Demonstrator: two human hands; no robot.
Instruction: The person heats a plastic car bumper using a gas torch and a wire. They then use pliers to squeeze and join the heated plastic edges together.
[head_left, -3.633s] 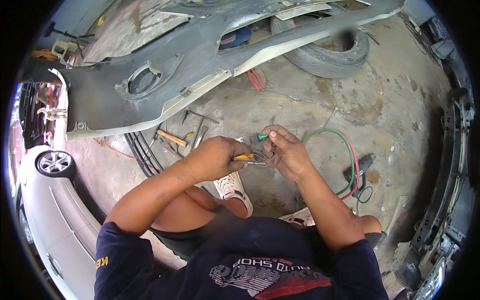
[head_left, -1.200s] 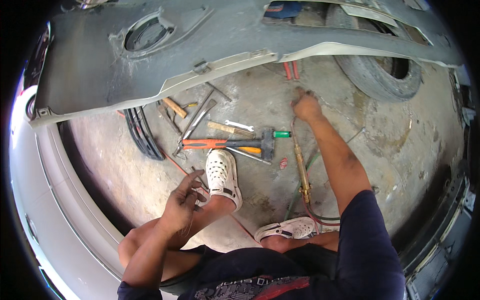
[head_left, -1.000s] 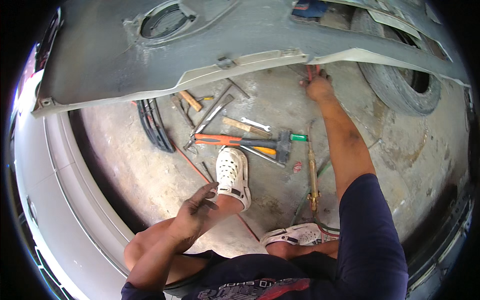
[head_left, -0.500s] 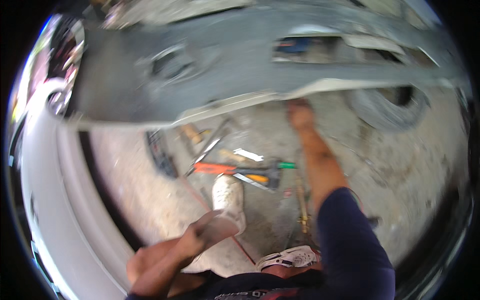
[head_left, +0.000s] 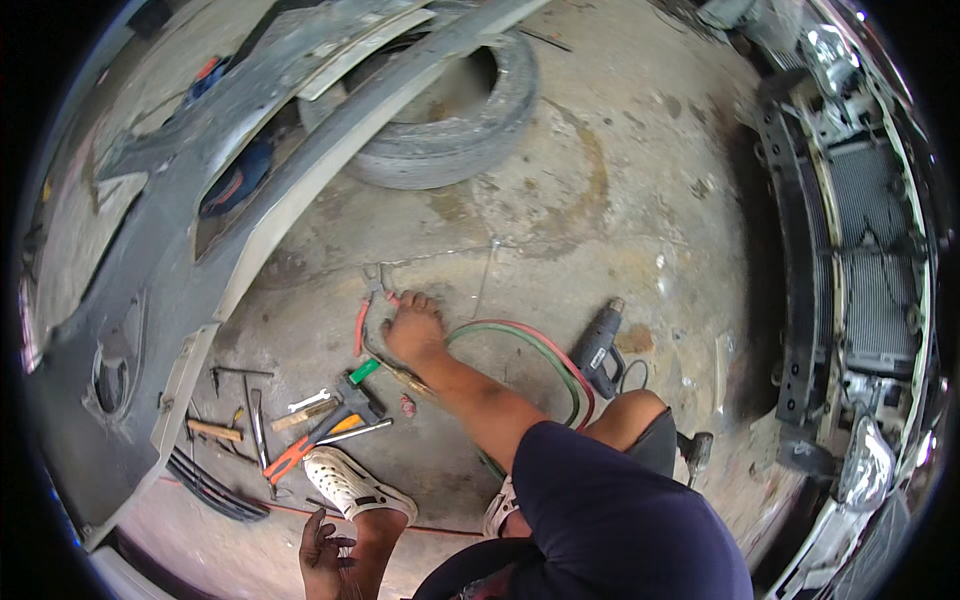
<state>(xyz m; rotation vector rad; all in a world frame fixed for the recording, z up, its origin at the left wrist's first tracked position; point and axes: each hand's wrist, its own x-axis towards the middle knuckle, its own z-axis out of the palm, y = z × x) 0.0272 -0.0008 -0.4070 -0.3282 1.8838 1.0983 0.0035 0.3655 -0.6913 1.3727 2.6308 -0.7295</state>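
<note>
Since the red-handled pliers point(head_left: 375, 290) lie splayed at ten o'clock of the right hand point(head_left: 415, 328), best gather both handles point(head_left: 360, 332) evenly; grip unclear. Left hand point(head_left: 323, 553): grip released.

The right hand point(head_left: 415, 328) covers part of the red-handled pliers point(head_left: 361, 322); its grip cannot be told. The right forearm point(head_left: 480, 395) hides some of the brass torch point(head_left: 405, 378), the bumper point(head_left: 165, 250) hides part of the tyre point(head_left: 440, 165), the lower edge cuts the left hand point(head_left: 323, 555) near its wrist

Car repair workshop: detached bumper point(head_left: 165, 240), loose tire point(head_left: 440, 165), exposed radiator point(head_left: 868, 205), pliers point(head_left: 376, 288), hammer point(head_left: 358, 398) on stained concrete floor point(head_left: 650, 150).
</note>
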